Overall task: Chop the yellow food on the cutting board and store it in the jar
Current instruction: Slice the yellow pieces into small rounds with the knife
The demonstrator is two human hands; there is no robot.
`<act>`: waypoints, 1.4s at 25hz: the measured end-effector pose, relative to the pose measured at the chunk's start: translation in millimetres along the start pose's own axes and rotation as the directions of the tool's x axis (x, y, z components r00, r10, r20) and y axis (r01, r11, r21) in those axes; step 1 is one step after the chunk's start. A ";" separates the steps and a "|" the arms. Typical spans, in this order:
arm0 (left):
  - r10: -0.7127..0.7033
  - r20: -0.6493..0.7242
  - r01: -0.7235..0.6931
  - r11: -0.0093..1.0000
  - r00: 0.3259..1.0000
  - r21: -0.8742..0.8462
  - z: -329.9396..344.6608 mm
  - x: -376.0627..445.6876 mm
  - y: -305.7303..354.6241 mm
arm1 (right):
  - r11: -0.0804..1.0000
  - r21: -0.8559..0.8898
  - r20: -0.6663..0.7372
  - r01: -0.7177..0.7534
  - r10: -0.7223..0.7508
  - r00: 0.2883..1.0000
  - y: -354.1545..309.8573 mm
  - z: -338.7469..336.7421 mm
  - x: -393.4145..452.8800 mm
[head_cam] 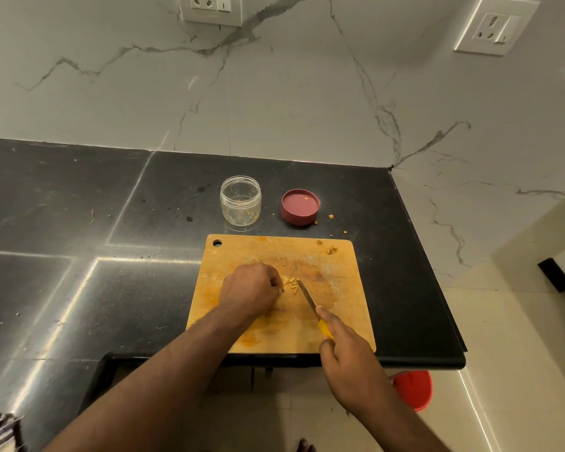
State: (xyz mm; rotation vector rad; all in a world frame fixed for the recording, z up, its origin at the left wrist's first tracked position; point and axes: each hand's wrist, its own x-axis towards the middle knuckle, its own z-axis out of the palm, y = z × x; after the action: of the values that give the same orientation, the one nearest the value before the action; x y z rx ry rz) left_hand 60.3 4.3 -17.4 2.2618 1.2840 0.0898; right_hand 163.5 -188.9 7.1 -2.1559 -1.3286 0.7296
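Left hand curled, fingertips pinching the yellow food mid cutting board. Right hand grips knife, blade just beside the pieces. Open jar and lid behind board on table.

A dark stone table is carrying a wooden cutting board at its near edge. Beyond the board, a clear jar is standing upright beside a maroon lid, with small yellow crumbs lying near the lid.
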 end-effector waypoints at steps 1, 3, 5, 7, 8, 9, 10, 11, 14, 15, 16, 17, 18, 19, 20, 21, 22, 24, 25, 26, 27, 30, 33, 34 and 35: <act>0.001 0.009 -0.001 1.000 1.000 -0.010 -1.3 1.1 -1.5 | 1.000 0.007 0.000 0.004 -0.004 1.000 0.9 -0.9 0.3; -0.014 0.018 0.015 0.999 1.000 -0.046 -5.0 2.7 -4.1 | 1.000 0.013 0.006 0.013 -0.013 1.000 1.1 0.3 0.9; -0.034 0.004 0.034 0.997 0.999 -0.073 -9.6 3.4 -7.5 | 0.999 0.012 0.031 0.037 -0.037 0.999 -1.5 4.9 1.9; -0.042 -0.013 0.041 0.995 0.999 -0.094 -13.0 3.0 -11.1 | 0.998 0.003 0.057 0.060 -0.060 0.997 -4.2 11.0 3.8; -0.047 -0.019 0.045 0.994 0.999 -0.104 -14.4 2.3 -12.6 | 0.998 -0.006 0.066 0.061 -0.060 0.996 -4.1 13.4 4.5; -0.053 -0.022 0.050 0.993 0.998 -0.111 -15.7 1.7 -14.3 | 0.998 -0.016 0.068 0.056 -0.055 0.996 -3.0 14.9 5.0; -0.056 -0.029 0.053 0.992 0.998 -0.116 -16.6 1.1 -16.5 | 0.999 -0.022 0.053 0.046 -0.044 0.998 -0.3 15.0 5.0; -0.059 -0.038 0.054 0.992 0.998 -0.118 -17.2 1.1 -19.1 | 0.999 -0.023 0.025 0.024 -0.024 0.999 3.6 14.2 4.4; -0.072 -0.059 0.063 0.989 0.996 -0.130 -19.6 1.2 -26.1 | 0.999 0.009 -0.058 -0.042 0.043 0.997 13.0 10.0 -1.6; -0.079 -0.061 0.071 0.988 0.995 -0.134 -20.2 1.8 -28.0 | 0.999 0.019 -0.061 -0.042 0.043 0.997 12.4 10.0 -2.6; -0.086 -0.062 0.077 0.987 0.994 -0.141 -20.5 2.9 -29.3 | 0.999 0.022 -0.051 -0.030 0.031 0.998 10.0 11.2 -2.0; -0.092 -0.060 0.083 0.986 0.994 -0.146 -20.6 4.0 -29.9 | 1.000 0.025 -0.038 -0.008 0.009 0.999 6.2 13.1 -0.2; -0.097 -0.060 0.087 0.986 0.993 -0.144 -20.5 5.0 -30.1 | 1.000 0.025 -0.023 0.019 -0.019 1.000 1.4 15.7 3.1; -0.101 -0.063 0.091 0.986 0.993 -0.140 -20.5 5.7 -30.0 | 0.999 0.019 -0.006 0.045 -0.045 0.999 -3.7 18.6 6.9; -0.104 -0.069 0.094 0.986 0.992 -0.138 -20.3 6.2 -30.4 | 0.998 0.007 0.016 0.064 -0.065 0.998 -7.7 21.9 10.2; -0.107 -0.072 0.097 0.986 0.992 -0.137 -19.8 6.6 -31.2 | 0.997 -0.009 0.037 0.077 -0.076 0.996 -10.4 25.1 12.3; -0.110 -0.073 0.099 0.986 0.991 -0.137 -19.6 6.7 -32.2 | 0.996 -0.026 0.048 0.082 -0.081 0.996 -10.9 27.9 13.2; -0.114 -0.065 0.104 0.985 0.991 -0.140 -19.2 6.4 -35.5 | 0.997 -0.042 0.027 0.065 -0.064 0.998 -6.9 29.5 12.4; -0.117 -0.060 0.107 0.984 0.991 -0.140 -19.4 6.2 -37.0 | 0.999 -0.034 -0.004 0.041 -0.041 0.999 -3.1 28.1 11.7; -0.119 -0.056 0.110 0.984 0.991 -0.141 -19.4 5.9 -38.1 | 1.000 -0.018 -0.043 0.014 -0.015 0.999 1.3 25.8 10.8; -0.121 -0.053 0.112 0.983 0.991 -0.142 -19.3 5.7 -38.6 | 1.000 -0.002 -0.078 -0.010 0.010 0.997 5.4 23.2 9.7; -0.121 -0.047 0.113 0.984 0.992 -0.139 -18.3 5.6 -38.3 | 1.000 0.011 -0.072 -0.001 0.002 0.997 8.6 20.8 7.0; -0.106 -0.031 0.102 0.988 0.994 -0.112 -16.5 6.1 -36.4 | 0.999 -0.003 -0.004 0.049 -0.049 0.999 5.8 25.0 4.7; -0.101 -0.031 0.098 0.990 0.994 -0.099 -16.4 6.1 -35.7 | 0.999 -0.010 -0.015 0.039 -0.039 0.999 7.8 24.5 5.1; -0.095 -0.034 0.092 0.992 0.995 -0.088 -16.3 6.0 -35.0 | 1.000 -0.008 -0.041 0.017 -0.017 0.999 10.9 22.2 5.5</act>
State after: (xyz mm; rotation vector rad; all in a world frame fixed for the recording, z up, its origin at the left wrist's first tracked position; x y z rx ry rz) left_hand 31.3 30.1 -21.4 2.1334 1.3768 0.1523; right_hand 157.7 -185.3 -17.3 -2.1517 -1.3288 0.6712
